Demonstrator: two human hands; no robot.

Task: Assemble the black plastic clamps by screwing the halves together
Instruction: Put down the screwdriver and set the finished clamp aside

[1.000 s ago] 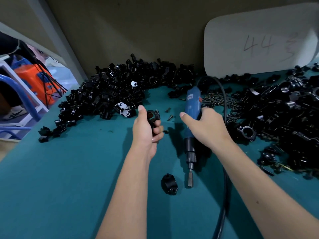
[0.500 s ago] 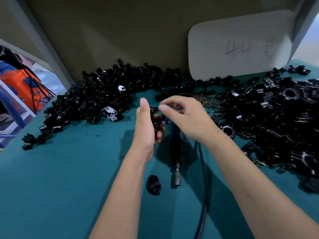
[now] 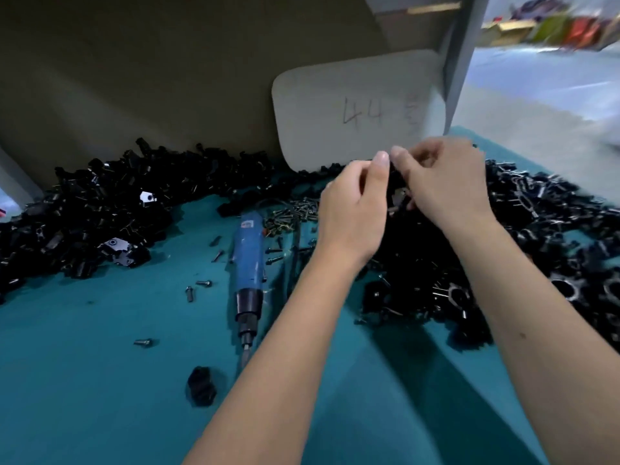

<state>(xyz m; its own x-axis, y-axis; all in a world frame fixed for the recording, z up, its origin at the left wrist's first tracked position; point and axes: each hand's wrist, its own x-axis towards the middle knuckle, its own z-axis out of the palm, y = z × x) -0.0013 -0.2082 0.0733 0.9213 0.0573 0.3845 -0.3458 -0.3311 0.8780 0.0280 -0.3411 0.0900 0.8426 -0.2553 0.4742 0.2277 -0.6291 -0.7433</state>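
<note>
Taking the blue electric screwdriver (image 3: 249,263) as the marker: it lies flat on the teal bench (image 3: 84,380), its long axis running away from the person, bit end nearest them. Well to its left sits the left heap of black clamp halves (image 3: 100,213), with a few loose screws (image 3: 198,286) on the cloth between heap and tool. Just past the bit end and slightly left lies a single black clamp piece (image 3: 200,385). Beyond the tool's far end is a small pile of screws (image 3: 292,211).

To the right of the screwdriver both hands are raised together. The left hand (image 3: 352,209) has its fingers curled, thumb upright; the right hand (image 3: 446,186) meets it thumb tip to thumb tip, fingers bent in. Between them they pinch a small black clamp part (image 3: 397,196), mostly hidden by the fingers, so whether the two halves are already mated I cannot tell. Beneath and right of the hands spreads the right heap of clamp parts (image 3: 536,246). A pale board marked 44 (image 3: 355,109) stands behind.

What matters next, I'd judge: the tool lies to the left of the held part, so the left hand is the nearer one, though the bit points toward the person and away from the work
</note>
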